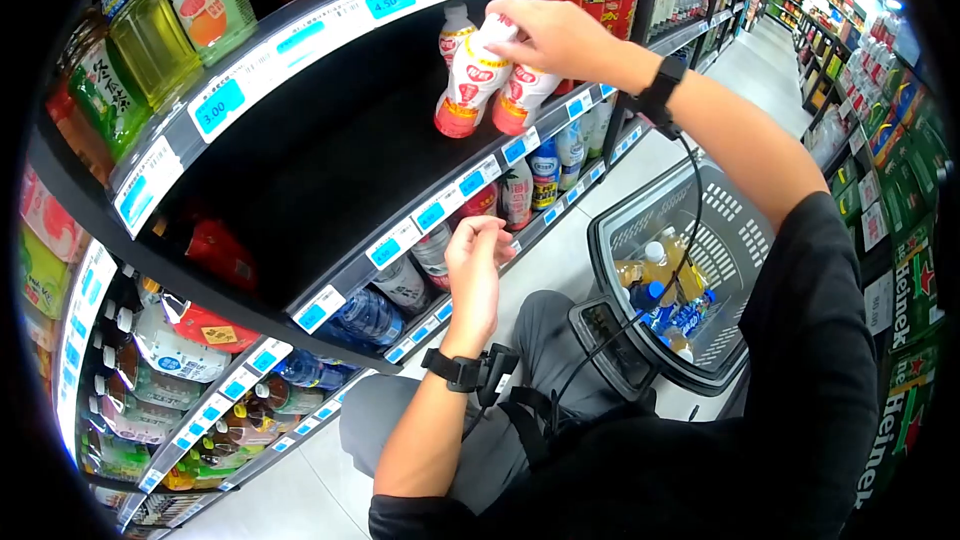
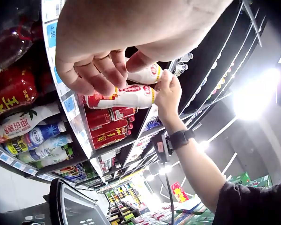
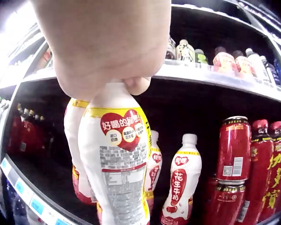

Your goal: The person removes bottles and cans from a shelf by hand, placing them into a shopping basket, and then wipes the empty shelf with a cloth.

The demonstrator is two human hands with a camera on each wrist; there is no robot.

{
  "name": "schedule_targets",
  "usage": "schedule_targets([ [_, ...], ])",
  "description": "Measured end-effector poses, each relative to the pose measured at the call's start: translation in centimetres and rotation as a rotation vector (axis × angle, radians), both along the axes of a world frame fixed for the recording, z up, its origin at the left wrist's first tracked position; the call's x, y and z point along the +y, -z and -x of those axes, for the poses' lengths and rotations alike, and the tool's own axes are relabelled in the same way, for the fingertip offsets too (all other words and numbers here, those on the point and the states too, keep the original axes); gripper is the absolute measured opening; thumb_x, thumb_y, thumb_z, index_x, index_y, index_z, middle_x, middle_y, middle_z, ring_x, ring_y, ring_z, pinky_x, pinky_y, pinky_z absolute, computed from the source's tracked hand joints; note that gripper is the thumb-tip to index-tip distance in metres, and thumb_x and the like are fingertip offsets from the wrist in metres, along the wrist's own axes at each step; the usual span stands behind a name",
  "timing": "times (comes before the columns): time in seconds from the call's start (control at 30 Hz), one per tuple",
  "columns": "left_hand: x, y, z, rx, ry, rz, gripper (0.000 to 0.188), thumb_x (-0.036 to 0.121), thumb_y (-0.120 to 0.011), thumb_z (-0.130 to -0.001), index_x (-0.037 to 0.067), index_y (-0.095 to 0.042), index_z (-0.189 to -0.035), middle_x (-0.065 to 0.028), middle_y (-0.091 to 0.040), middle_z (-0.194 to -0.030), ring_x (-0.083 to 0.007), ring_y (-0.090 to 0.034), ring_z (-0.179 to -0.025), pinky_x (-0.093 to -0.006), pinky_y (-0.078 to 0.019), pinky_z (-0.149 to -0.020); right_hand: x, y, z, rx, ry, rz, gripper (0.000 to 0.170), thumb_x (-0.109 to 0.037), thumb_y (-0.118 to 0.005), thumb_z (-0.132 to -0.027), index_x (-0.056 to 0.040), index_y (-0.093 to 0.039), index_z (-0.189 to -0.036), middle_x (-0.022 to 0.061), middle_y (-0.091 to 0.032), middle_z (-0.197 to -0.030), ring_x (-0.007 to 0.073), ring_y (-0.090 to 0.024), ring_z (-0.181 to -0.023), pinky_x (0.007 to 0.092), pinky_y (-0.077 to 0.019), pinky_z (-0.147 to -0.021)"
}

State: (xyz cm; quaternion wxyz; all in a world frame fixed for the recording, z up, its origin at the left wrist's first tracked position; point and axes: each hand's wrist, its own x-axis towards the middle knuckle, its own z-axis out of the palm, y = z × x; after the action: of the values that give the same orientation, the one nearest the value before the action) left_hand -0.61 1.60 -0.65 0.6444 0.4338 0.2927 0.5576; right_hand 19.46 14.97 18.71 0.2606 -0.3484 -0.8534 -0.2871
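Observation:
My right hand [image 1: 555,38] grips a white-and-red peanut milk bottle [image 3: 117,159] by its top at the shelf front. Close beside it, a second bottle of the same kind [image 1: 524,98] has its top covered by the hand. Behind these, another peanut milk bottle [image 3: 181,180] stands upright on the shelf. Away from the bottles, my left hand [image 1: 478,255] hangs in front of the lower shelf edge, fingers loosely curled and holding nothing. In the left wrist view its fingers [image 2: 100,75] overlap the bottles beyond.
Red cans [image 3: 234,150] and red bottles [image 3: 261,173] stand right of the peanut milk. Price-tag rails [image 1: 430,215] edge the shelves. A grey shopping basket [image 1: 735,205] with several bottles stands on the floor by my knee. Cables run from both wrists.

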Motion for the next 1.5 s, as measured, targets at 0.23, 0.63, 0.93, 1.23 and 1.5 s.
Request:
schedule_targets([
  [0.23,0.7,0.3,-1.2,-0.02,0.027,-0.013,0.015,0.018,-0.054,-0.101,0.005,-0.062,-0.101,-0.0017,-0.062,-0.087,-0.0096,-0.058,-0.076,-0.025,-0.0486,-0.073,-8.2,-2.7,-3.5,0.243,0.051,0.18,0.039,-0.036,-0.068,-0.093,-0.0011,-0.063,-0.11,0.0171,-0.07,-0.09,0.0287,-0.071,-0.079,0.0356,-0.055,-0.071],
  [0.63,1.4,0.7,-3.9,0.024,0.113,-0.015,0.017,0.021,-0.056,-0.1,0.007,-0.064,-0.1,-0.0018,-0.064,-0.086,-0.0102,-0.059,-0.073,-0.0259,-0.048,-0.072,-18.8,5.2,-19.8,0.084,0.707,0.377,0.039,-0.035,-0.066,-0.094,-0.0022,-0.059,-0.114,0.0203,-0.07,-0.088,0.0335,-0.069,-0.077,0.0417,-0.0536,-0.068],
  [0.93,-0.3,1.2,-3.1,0.062,0.098,0.016,0.016,0.019,-0.055,-0.101,0.006,-0.064,-0.102,-0.0022,-0.065,-0.088,-0.0106,-0.06,-0.075,-0.0261,-0.0489,-0.075,-23.5,20.2,-28.4,0.119,1.112,0.793,0.045,-0.041,-0.057,-0.097,-0.0041,-0.052,-0.122,0.0217,-0.068,-0.108,0.0407,-0.065,-0.102,0.0467,-0.052,-0.085],
  [1.23,-0.8,1.4,-1.9,0.138,0.067,0.029,0.016,0.018,-0.055,-0.101,0.005,-0.063,-0.102,-0.0028,-0.064,-0.088,-0.011,-0.06,-0.076,-0.0261,-0.0484,-0.076,-23.3,30.2,-28.4,0.227,1.037,0.899,0.038,-0.034,-0.056,-0.097,-0.0041,-0.049,-0.119,0.0222,-0.065,-0.108,0.0393,-0.063,-0.104,0.0454,-0.0511,-0.087],
  [1.5,-1.3,1.5,-2.2,0.152,0.081,0.012,0.016,0.018,-0.055,-0.101,0.004,-0.063,-0.103,-0.0034,-0.064,-0.088,-0.0115,-0.06,-0.077,-0.0268,-0.0488,-0.076,-21.1,33.2,-26.4,0.365,0.91,0.73,0.039,-0.026,-0.05,-0.1,-0.0075,-0.041,-0.133,0.0251,-0.053,-0.115,0.0459,-0.062,-0.094,0.0502,-0.0522,-0.081],
])
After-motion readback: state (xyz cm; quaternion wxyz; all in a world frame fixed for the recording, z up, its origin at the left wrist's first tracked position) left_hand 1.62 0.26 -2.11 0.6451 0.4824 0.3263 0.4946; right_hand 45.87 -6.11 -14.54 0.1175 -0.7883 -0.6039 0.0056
